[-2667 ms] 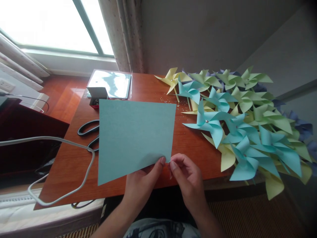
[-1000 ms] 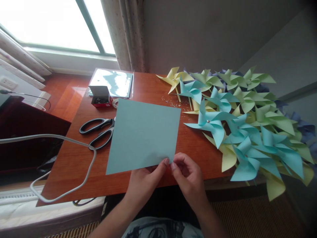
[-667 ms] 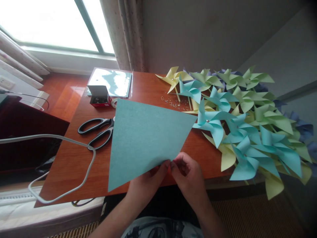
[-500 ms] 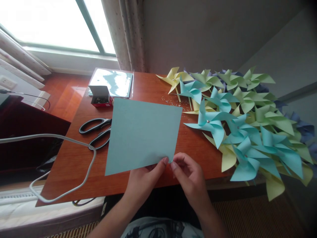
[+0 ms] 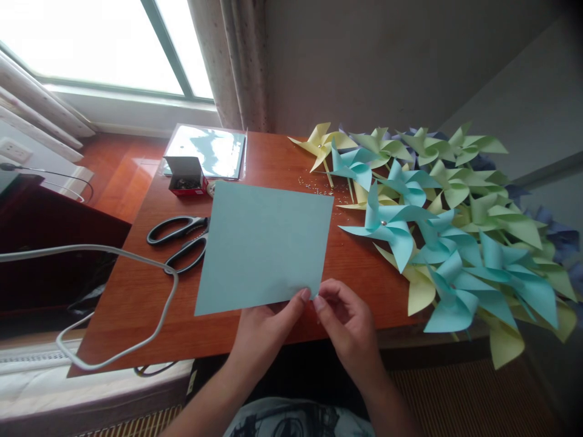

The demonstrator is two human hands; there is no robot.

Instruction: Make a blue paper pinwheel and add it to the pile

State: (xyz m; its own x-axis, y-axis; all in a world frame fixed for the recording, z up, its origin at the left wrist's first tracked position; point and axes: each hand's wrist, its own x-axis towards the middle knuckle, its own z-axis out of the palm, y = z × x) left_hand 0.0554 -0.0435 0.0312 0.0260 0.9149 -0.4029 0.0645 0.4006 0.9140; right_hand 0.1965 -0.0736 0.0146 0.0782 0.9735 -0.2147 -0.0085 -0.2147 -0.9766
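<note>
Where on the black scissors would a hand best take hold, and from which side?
By the looped handles of the scissors, coming from the left: the loops point left and lie bare on the table, while the blade end slips under the blue sheet.

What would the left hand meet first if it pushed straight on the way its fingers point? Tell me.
The left hand points up and right, away from the body, at the blue paper sheet it already pinches. Past that corner, probably bare wooden table, then the paper pinwheels; depth is unclear.
</note>
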